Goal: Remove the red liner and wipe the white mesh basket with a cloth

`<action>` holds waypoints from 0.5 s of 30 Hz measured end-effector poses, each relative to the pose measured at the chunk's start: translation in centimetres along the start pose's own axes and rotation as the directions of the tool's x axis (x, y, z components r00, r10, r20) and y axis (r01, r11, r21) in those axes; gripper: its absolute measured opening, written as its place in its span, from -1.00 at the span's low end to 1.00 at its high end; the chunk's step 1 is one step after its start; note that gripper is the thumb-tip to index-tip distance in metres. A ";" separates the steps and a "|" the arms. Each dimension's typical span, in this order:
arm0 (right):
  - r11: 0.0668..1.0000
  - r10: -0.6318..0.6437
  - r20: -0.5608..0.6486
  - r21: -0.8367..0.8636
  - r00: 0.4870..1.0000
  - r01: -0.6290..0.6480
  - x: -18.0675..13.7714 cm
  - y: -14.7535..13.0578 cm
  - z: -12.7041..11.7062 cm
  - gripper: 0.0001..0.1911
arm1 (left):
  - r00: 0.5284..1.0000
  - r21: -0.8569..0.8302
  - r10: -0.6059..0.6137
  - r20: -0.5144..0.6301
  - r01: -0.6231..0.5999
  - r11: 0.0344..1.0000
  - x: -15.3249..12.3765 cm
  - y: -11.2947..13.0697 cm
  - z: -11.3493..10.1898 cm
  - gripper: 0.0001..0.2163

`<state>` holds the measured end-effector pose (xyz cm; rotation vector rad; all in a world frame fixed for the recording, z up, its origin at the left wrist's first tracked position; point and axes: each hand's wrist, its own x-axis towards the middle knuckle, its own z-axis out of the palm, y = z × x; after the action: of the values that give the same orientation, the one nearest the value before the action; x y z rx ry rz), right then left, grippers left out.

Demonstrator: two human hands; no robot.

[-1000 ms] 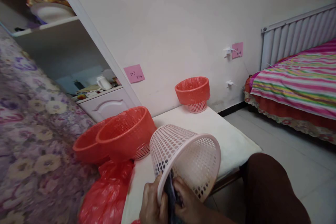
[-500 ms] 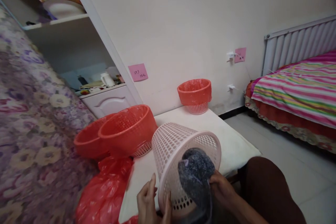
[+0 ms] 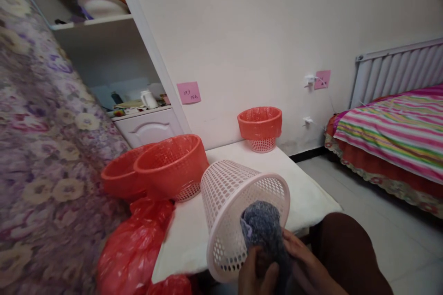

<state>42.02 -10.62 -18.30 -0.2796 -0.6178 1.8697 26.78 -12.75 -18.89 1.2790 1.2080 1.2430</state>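
A pale wall backs a white padded counter (image 3: 304,193). On it a pale pink perforated plastic basket (image 3: 238,207) lies tilted, mouth toward the camera. Both hands' grips pinch a dark grey plastic bag (image 3: 265,230) at the mouth: left hand (image 3: 258,274), right hand (image 3: 304,262). Red-lined baskets (image 3: 166,166) lie beside it, another (image 3: 260,128) stands by the wall. A pink sticky note (image 3: 188,92) bears handwriting (unreadable).

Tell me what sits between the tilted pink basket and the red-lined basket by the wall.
Head view: only bare white tabletop lies between the pink basket and the red-lined basket at the wall. Both hands hold a grey cloth at the pink basket's mouth.
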 end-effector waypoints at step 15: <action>0.984 -0.152 -0.454 -0.154 0.878 0.091 -2.8 -2.4 -3.2 -0.65 | 0.979 -0.554 -0.176 0.103 0.204 0.808 0.6 0.9 -0.4 -0.60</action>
<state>46.48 -11.63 -19.94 -0.7338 -0.4109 1.5632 26.39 -12.22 -17.94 0.7228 0.8155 1.2831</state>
